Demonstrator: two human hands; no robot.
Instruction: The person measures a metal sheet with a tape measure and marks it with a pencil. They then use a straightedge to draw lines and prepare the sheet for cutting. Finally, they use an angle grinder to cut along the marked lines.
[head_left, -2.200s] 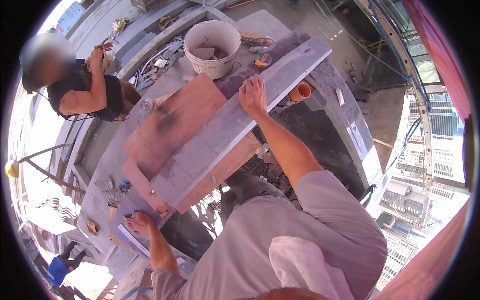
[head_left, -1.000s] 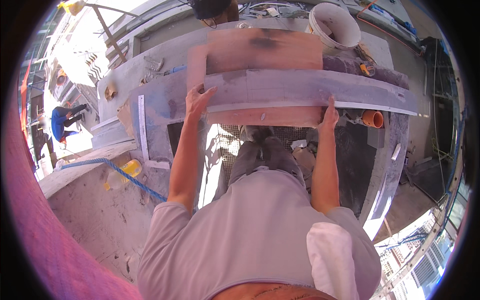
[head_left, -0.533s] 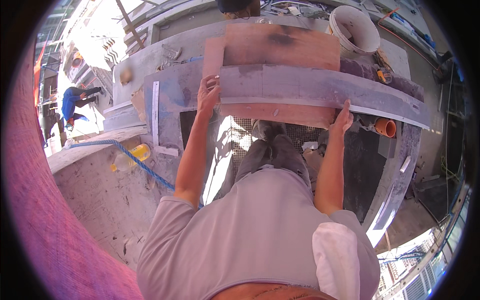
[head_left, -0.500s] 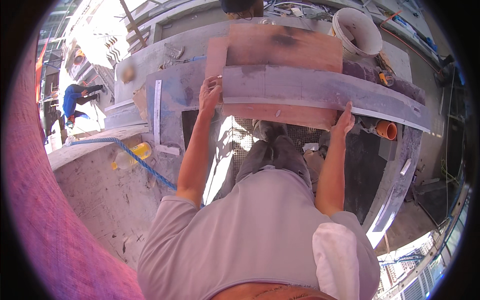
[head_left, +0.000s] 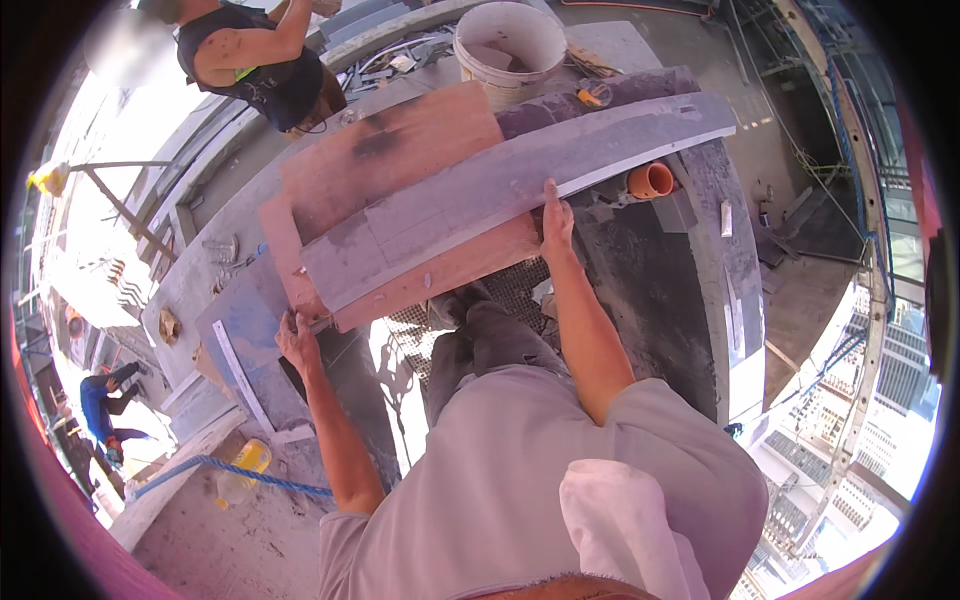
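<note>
A long grey slab (head_left: 430,205) with a pale front edge lies slantwise over reddish boards (head_left: 390,140) on the work surface. My right hand (head_left: 558,222) grips the slab's front edge near its middle, one finger laid up over the top and the others curled below. Down at the left, my left hand (head_left: 298,340) has its fingers bent at the near left corner of the lower reddish board, just beyond the slab's left end. Its fingertips are partly hidden there. Small light chips lie on the board by the slab.
Behind the boards stands a white bucket (head_left: 510,50); a yellow tape measure (head_left: 595,95) and an orange pipe piece (head_left: 651,180) are to the right. A metal ruler (head_left: 242,375), blue rope (head_left: 235,464) and bottle (head_left: 245,472) lie left. Two people are beyond, one nearby (head_left: 255,60).
My view has swung to the right, so the slab now appears tilted. My left hand has moved from beside the slab's left end to the board's near corner. My right hand stays on the slab's edge.
</note>
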